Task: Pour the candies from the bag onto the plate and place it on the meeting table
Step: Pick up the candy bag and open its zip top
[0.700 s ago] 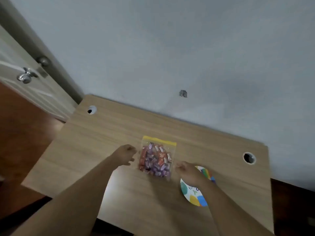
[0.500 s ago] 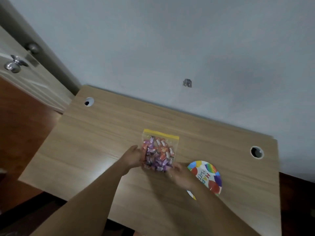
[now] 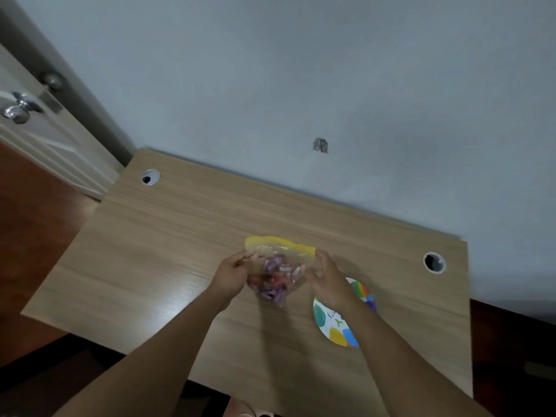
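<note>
Head view shows the bag (image 3: 278, 270) of candies (image 3: 275, 279) held upright between both hands above the tabletop (image 3: 168, 251), with its yellow zip strip (image 3: 279, 243) at the top. The plate (image 3: 340, 326) lies flat on the tabletop just to the right, partly hidden under the right forearm.

Step in hand, as judged: open the zip seal before pouring. To do it well, keep the strip uppermost so the candies stay settled in the lower part. Pinch one wall of the bag on each side just below the strip and pull the walls apart evenly. Keep the bag low and close to the plate so that loose candies cannot roll off the edge.

Left hand (image 3: 230, 273): grip narrow, fingers pinched on the left edge of the bag near the strip. Right hand (image 3: 326, 276): grip narrow, fingers closed on the right edge at the same height. Whether the seal has parted cannot be told.
</note>
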Demonstrator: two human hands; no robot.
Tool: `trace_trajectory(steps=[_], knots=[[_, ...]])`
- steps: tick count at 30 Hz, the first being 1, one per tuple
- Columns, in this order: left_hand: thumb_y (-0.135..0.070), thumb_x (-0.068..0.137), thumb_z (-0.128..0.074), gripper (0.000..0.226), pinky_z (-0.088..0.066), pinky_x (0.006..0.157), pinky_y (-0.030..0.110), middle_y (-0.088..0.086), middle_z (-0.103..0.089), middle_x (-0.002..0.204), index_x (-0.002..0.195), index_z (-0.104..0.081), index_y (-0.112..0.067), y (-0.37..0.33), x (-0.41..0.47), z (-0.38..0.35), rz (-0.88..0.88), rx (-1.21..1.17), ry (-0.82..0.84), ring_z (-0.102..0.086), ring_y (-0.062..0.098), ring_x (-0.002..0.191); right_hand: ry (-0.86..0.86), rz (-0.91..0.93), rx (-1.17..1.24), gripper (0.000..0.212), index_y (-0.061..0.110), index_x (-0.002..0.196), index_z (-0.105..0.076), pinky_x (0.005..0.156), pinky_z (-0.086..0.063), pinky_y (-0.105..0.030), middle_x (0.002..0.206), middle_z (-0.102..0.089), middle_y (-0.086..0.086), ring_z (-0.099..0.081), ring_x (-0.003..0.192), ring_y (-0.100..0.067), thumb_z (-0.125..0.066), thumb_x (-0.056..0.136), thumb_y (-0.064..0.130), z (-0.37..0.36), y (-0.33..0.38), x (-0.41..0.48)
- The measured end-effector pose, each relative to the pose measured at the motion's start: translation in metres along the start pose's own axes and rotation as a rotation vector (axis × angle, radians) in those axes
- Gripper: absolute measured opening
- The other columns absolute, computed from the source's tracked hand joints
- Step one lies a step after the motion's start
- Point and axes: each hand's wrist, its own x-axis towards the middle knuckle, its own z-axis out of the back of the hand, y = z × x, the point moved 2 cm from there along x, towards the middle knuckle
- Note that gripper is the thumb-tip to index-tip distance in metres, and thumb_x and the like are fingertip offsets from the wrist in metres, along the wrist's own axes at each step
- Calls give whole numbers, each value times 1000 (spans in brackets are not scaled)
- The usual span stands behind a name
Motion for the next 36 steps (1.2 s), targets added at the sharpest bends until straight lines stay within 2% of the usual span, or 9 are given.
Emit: trace_trajectory(steps=[5,9,14,18,20,23,28,32,36], knots=[[-13,107,-65,20,-53,76,8,-2,-84,94,103,-85,-13,-19,-33,0,-249,128,106,-73,-2,82,-55,241,-229,55,19,159,-52,128,-35,-39,163,-52,-6,-47,153,-25,-61,108,37,38,38,-37],[-11,110,-60,22,-53,85,11,18,-79,90,99,-78,-5,-32,-58,3,-386,160,205,-70,4,86,63,308,-267,31,20,134,-76,104,-53,-26,131,-78,3,-71,120,-12,-67,106,29,50,60,-72],[-23,108,-64,21,-53,84,18,-9,-75,94,114,-81,-11,-37,-78,10,-364,110,173,-66,3,88,35,327,-309,18,13,103,-83,75,-44,-25,83,-71,12,-61,71,5,-75,101,28,51,75,-102],[-21,105,-67,37,-62,96,47,6,-61,120,142,-64,-23,-37,-96,12,-353,128,-110,-70,25,100,-18,263,-243,19,14,99,-87,83,-57,-34,97,-85,-4,-68,79,-12,-86,91,30,51,82,-117],[-18,105,-66,30,-65,94,53,16,-59,127,135,-61,-17,-38,-110,8,-325,84,-218,-73,28,93,-15,228,-207,18,14,97,-87,83,-59,-35,97,-85,-6,-67,73,-12,-90,88,30,48,83,-123],[-23,105,-66,8,-68,80,42,17,-70,111,105,-65,-15,-42,-132,-7,-209,-76,-57,-74,19,76,-18,162,-130,16,22,88,-82,77,-53,-32,84,-79,1,-63,64,-7,-94,83,32,44,82,-128],[-46,97,-77,44,-67,98,46,8,-82,100,111,-73,-5,-57,-163,-29,11,-164,280,-83,36,105,2,93,-23,20,23,82,-80,63,-48,-36,83,-82,-15,-60,65,-20,-96,78,35,39,76,-141],[-25,98,-79,23,-68,95,42,19,-75,98,88,-66,-9,-65,-170,-32,-11,-245,310,-80,31,88,44,85,108,31,15,89,-79,51,-48,-22,79,-84,-5,-63,55,-10,-100,75,35,38,71,-151],[-13,101,-74,12,-69,74,26,20,-77,94,93,-72,-5,-67,-170,-32,27,-329,332,-77,21,75,54,65,328,55,-4,110,-76,55,-55,-19,86,-87,-10,-74,63,-10,-97,80,36,38,66,-159]])
